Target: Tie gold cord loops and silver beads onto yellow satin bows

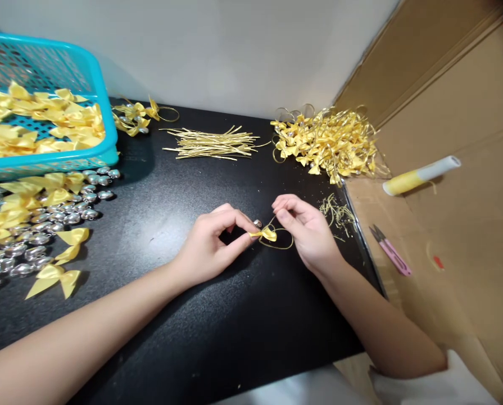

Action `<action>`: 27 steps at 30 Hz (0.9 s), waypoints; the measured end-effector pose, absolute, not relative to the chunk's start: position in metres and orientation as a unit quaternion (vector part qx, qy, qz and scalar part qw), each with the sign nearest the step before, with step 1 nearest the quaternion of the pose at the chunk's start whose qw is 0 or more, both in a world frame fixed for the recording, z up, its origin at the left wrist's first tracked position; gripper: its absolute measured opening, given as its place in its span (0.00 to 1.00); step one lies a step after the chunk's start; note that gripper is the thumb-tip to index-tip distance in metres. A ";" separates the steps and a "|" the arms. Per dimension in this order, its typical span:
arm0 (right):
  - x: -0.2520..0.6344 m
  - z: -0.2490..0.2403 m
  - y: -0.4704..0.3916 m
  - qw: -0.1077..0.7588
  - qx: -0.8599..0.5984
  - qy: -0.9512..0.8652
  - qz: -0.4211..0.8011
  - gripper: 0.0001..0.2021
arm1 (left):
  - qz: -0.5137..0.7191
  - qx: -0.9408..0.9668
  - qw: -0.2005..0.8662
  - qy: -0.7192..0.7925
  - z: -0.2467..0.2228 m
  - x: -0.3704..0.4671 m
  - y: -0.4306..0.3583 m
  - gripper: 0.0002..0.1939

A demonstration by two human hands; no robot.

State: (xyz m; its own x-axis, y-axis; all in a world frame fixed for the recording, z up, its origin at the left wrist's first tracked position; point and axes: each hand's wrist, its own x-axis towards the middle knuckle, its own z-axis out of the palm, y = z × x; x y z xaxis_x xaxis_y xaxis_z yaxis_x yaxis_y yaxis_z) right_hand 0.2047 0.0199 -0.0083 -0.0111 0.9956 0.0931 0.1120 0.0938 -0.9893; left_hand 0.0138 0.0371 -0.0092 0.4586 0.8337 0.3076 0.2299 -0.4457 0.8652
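The left forearm (pixel 103 322) reaches in low and nearly straight across the desk (pixel 234 320). The left hand (pixel 209 242) arches, its thumb and index fingertips pinched together. The right forearm (pixel 373 315) crosses the desk's near right corner, angled inward from a bent elbow. The right hand (pixel 312 233) faces the left, just apart, fingers curled over the thumb, their tips close together.
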 end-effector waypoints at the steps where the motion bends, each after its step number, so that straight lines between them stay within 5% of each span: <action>1: 0.208 -0.008 0.022 0.503 -0.507 -0.548 0.437 0.10 | 0.383 0.757 0.395 0.353 -0.009 0.014 0.037 0.03; 27: 0.275 0.090 0.051 0.733 -0.409 -0.486 0.243 0.07 | 0.376 0.707 0.425 0.423 -0.020 0.014 0.040 0.07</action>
State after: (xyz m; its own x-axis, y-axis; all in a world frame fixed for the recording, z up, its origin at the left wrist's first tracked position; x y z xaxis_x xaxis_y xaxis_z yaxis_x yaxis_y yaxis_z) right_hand 0.2753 0.0506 0.0903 0.4102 0.7533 0.5141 0.0421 0.5474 -0.8358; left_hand 0.0137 0.0405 -0.0202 0.3595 0.9170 0.1729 0.2771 -0.2819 0.9185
